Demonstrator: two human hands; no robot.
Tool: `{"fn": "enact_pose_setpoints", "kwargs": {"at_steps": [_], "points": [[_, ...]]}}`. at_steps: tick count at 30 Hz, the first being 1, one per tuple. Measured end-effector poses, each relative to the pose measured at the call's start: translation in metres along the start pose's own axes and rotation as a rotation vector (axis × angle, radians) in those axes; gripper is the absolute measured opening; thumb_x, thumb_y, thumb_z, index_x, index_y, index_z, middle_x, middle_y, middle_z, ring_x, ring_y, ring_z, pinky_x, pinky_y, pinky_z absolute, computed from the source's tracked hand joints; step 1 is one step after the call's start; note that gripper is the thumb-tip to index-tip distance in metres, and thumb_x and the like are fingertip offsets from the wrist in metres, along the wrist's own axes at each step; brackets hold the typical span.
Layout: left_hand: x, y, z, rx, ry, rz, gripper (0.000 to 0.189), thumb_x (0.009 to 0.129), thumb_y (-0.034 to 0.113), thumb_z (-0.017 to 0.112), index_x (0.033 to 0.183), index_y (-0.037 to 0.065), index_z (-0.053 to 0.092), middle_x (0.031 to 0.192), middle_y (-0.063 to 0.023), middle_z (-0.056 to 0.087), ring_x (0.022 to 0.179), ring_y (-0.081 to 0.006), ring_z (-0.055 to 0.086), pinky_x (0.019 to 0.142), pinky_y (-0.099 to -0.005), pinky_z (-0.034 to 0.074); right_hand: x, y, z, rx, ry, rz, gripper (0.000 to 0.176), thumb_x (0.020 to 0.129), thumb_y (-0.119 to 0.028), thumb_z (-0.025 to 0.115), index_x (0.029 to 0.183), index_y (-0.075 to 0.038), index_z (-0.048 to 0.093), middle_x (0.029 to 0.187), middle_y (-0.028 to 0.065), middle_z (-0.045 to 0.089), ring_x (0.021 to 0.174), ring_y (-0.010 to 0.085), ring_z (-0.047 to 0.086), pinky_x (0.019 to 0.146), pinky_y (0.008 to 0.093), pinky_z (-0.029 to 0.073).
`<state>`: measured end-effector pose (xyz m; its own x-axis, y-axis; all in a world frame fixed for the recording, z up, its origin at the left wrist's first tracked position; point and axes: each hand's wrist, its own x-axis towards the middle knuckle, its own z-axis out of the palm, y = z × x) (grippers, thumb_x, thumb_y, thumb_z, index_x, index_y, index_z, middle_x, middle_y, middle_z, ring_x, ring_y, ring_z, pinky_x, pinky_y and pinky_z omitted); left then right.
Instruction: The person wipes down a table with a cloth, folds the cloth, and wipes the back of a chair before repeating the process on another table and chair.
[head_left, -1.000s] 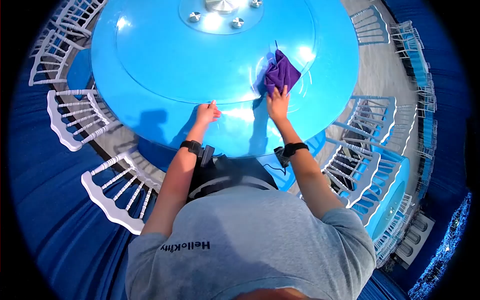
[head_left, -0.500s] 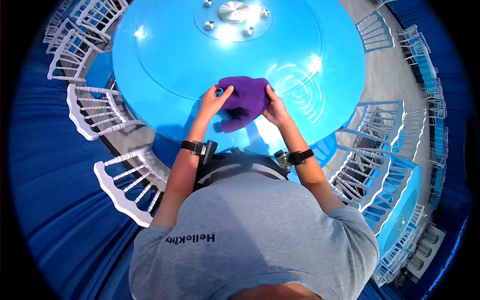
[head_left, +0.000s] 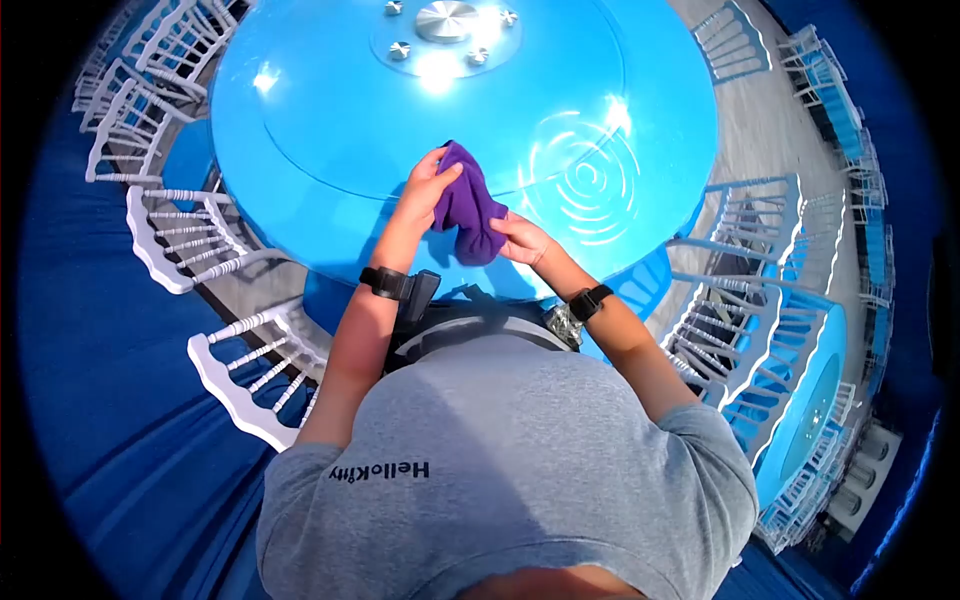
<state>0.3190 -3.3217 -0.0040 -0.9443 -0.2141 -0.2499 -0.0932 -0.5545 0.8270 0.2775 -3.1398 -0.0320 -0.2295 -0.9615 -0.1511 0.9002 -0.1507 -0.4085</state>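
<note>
A purple cloth (head_left: 466, 205) hangs bunched between my two hands, over the near part of a round, glossy blue table (head_left: 330, 130). My left hand (head_left: 425, 192) pinches its upper left corner, with the thumb on top. Lower down on the other side, my right hand (head_left: 522, 240) grips the cloth's bottom right edge between thumb and fingers. The cloth runs slantwise from one hand to the other, with folds along its length. Part of the fingers of each hand is hidden behind it.
On the table's far middle sits a clear disc with a silver round hub (head_left: 447, 20) and several small metal knobs. White spindle-backed chairs (head_left: 160, 240) stand along the left, and more chairs (head_left: 745, 240) on the right. Another blue table (head_left: 815, 390) is at the lower right.
The cloth was spread wide and is now gathered narrow. My right hand has moved left and down toward my body, while my left hand has risen slightly.
</note>
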Motion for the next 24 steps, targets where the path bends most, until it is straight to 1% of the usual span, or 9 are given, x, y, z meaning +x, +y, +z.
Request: {"fn": "enact_pose_setpoints", "kwargs": {"at_steps": [2, 3, 5, 9, 11, 15, 17, 21, 24], "points": [[0.010, -0.037, -0.026, 0.098, 0.113, -0.106, 0.028, 0.083, 0.005, 0.055, 0.110, 0.000, 0.049, 0.094, -0.0092, 0.058, 0.083, -0.0157, 0.057, 0.071, -0.0304, 0.049, -0.006, -0.008, 0.006, 0.038, 0.202, 0.035, 0.039, 0.083, -0.011, 0.052, 0.119, 0.001, 0.042, 0.109, 0.0128, 0.055, 0.097, 0.0226, 0.057, 0.087, 0.0359, 0.046], [0.008, -0.041, -0.034, 0.098, 0.106, -0.118, 0.028, 0.083, 0.005, 0.055, 0.110, 0.000, 0.049, 0.094, -0.0092, 0.058, 0.083, -0.0157, 0.057, 0.071, -0.0304, 0.049, -0.011, 0.000, -0.039, -0.524, 0.173, -0.107, 0.036, 0.084, -0.014, 0.052, 0.116, 0.000, 0.045, 0.107, 0.0128, 0.056, 0.096, 0.0223, 0.057, 0.086, 0.0354, 0.046], [0.005, -0.045, -0.045, 0.101, 0.171, -0.311, 0.023, 0.081, 0.011, 0.059, 0.101, 0.001, 0.053, 0.085, -0.0086, 0.058, 0.073, -0.0137, 0.056, 0.062, -0.0257, 0.048, -0.032, -0.021, -0.013, -0.038, 0.443, -0.077, 0.036, 0.083, -0.018, 0.054, 0.114, -0.001, 0.047, 0.109, 0.0133, 0.056, 0.097, 0.0232, 0.056, 0.087, 0.0360, 0.045], [0.001, -0.047, -0.077, -0.028, 0.184, -0.461, 0.021, 0.080, 0.018, 0.061, 0.093, 0.002, 0.055, 0.081, -0.0082, 0.058, 0.068, -0.0141, 0.053, 0.061, -0.0257, 0.046, -0.099, -0.062, -0.092, -0.061, 0.613, -0.558, 0.039, 0.083, -0.027, 0.055, 0.114, -0.004, 0.049, 0.111, 0.0118, 0.056, 0.102, 0.0245, 0.054, 0.091, 0.0375, 0.042], [0.000, -0.059, -0.100, -0.153, 0.268, -0.512, 0.020, 0.080, 0.021, 0.060, 0.086, 0.003, 0.055, 0.080, -0.0073, 0.056, 0.070, -0.0167, 0.053, 0.063, -0.0279, 0.046, -0.118, -0.104, -0.051, 0.019, 0.743, -0.656, 0.040, 0.083, -0.030, 0.055, 0.114, -0.004, 0.049, 0.111, 0.0105, 0.056, 0.102, 0.0242, 0.053, 0.091, 0.0375, 0.041], [-0.009, -0.056, -0.140, -0.239, 0.543, -0.396, 0.021, 0.083, 0.022, 0.057, 0.086, 0.002, 0.051, 0.078, -0.0084, 0.056, 0.075, -0.0179, 0.054, 0.066, -0.0309, 0.047, -0.120, -0.148, -0.055, -0.461, 0.908, -0.889, 0.030, 0.083, -0.018, 0.057, 0.108, -0.002, 0.051, 0.098, 0.0051, 0.058, 0.086, 0.0172, 0.056, 0.080, 0.0293, 0.043], [-0.011, -0.051, -0.146, -0.160, 0.640, -0.316, 0.020, 0.084, 0.019, 0.056, 0.087, 0.001, 0.048, 0.074, -0.0086, 0.057, 0.069, -0.0161, 0.054, 0.061, -0.0298, 0.048, -0.095, -0.145, -0.066, -0.807, 1.177, -0.748, 0.028, 0.083, -0.022, 0.058, 0.100, 0.000, 0.056, 0.086, 0.0040, 0.057, 0.078, 0.0128, 0.051, 0.070, 0.0280, 0.041], [-0.004, -0.052, -0.166, 0.171, 0.662, -0.203, 0.013, 0.087, 0.014, 0.053, 0.089, 0.001, 0.051, 0.066, -0.0067, 0.057, 0.050, -0.0108, 0.050, 0.045, -0.0228, 0.045, -0.021, -0.090, -0.124, -1.877, 1.225, -0.270, 0.027, 0.083, -0.027, 0.054, 0.097, -0.004, 0.057, 0.086, 0.0178, 0.058, 0.077, 0.0334, 0.056, 0.068, 0.0413, 0.043], [-0.002, -0.046, -0.165, 0.150, 0.658, -0.297, 0.015, 0.087, 0.014, 0.052, 0.080, 0.000, 0.054, 0.064, -0.0068, 0.057, 0.050, -0.0101, 0.050, 0.044, -0.0216, 0.041, 0.035, -0.034, -0.112, -1.790, 1.142, -0.552, 0.025, 0.082, -0.025, 0.053, 0.094, -0.003, 0.058, 0.089, 0.0231, 0.058, 0.082, 0.0417, 0.052, 0.073, 0.0444, 0.041]]}}
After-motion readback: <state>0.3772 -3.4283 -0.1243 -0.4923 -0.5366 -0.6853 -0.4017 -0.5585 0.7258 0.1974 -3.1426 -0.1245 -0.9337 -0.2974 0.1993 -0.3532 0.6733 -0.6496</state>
